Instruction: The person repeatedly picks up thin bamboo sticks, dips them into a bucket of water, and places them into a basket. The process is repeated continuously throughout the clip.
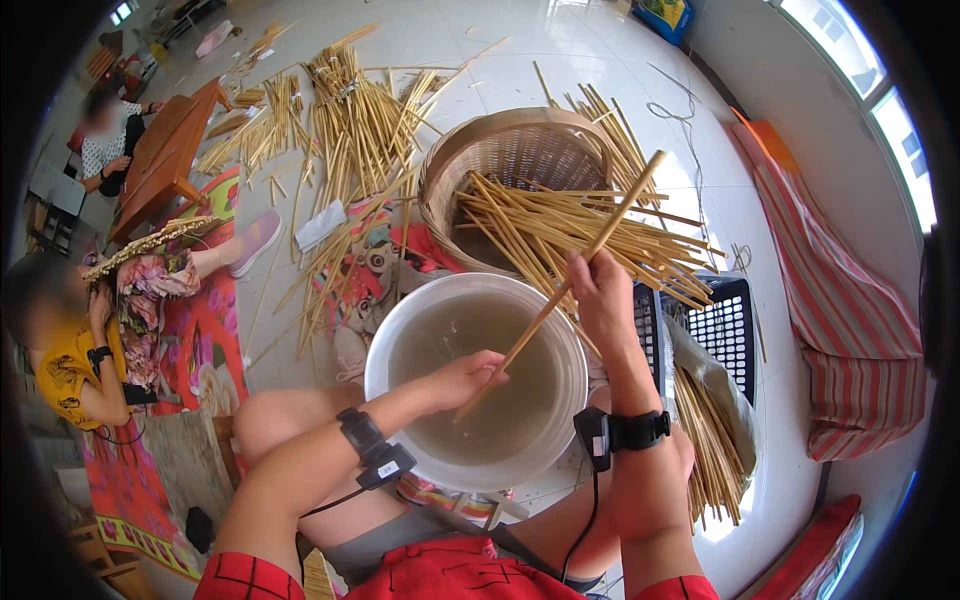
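A long tan plant stalk [546,309] slants across a white plastic bucket [373,352] of cloudy water [442,322]. My left hand [474,377] grips the stalk near its lower end, over the water. Higher up, beyond the bucket's right rim, my right hand [602,300] is closed around the same stalk. Its upper end sticks out past my right fingers, and its lower tip is at or under the water. Just beyond the right hand, a loose pile of similar stalks [570,232] lies across a wicker basket [450,161] with an arched handle.
Bundles of stalks [352,127] spread over the tiled floor [517,45] ahead. Right of the bucket are a black plastic crate [720,330] and a sack of stalks [705,450]. A person in yellow [79,375] sits at left; another sits behind a wooden table [169,142].
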`<state>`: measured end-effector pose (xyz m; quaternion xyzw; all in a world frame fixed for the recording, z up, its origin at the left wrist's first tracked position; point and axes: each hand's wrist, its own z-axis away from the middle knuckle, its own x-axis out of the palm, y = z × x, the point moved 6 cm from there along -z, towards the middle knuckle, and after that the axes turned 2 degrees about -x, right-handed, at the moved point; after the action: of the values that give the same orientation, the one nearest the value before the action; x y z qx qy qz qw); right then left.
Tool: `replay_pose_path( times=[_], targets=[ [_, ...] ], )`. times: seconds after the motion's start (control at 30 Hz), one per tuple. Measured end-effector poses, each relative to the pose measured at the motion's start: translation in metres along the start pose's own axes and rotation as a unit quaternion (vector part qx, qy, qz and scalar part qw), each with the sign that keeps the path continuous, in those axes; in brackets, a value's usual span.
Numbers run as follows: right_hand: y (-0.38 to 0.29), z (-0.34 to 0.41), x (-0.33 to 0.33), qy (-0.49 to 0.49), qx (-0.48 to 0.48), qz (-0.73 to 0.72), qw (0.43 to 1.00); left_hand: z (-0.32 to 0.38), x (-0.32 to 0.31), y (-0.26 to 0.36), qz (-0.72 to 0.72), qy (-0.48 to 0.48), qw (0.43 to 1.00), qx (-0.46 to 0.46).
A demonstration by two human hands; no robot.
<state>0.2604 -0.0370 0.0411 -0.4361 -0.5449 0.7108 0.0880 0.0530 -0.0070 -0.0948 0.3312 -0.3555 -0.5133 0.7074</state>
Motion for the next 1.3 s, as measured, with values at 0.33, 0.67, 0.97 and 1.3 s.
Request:
replay_pose_path(
  times=[0.33,0.67,0.97,1.3],
  targets=[
    [0.008,-0.011,-0.019,0.02,0.003,-0.219,0.976,0.033,0.017,0.053,0.159,-0.01,0.984,0.085],
    [-0.005,0.005,0.011,-0.058,0.027,-0.299,0.952,0.038,0.013,0.052,0.179,0.045,0.982,-0.034],
    [0.015,-0.006,-0.005,0.023,0.054,-0.255,0.965,0.05,0.017,0.087,0.108,-0.031,0.982,0.152],
    [-0.009,0.002,0.007,-0.009,-0.009,-0.298,0.955,0.045,-0.005,0.071,-0.054,0.159,0.975,0.145]
  ],
)
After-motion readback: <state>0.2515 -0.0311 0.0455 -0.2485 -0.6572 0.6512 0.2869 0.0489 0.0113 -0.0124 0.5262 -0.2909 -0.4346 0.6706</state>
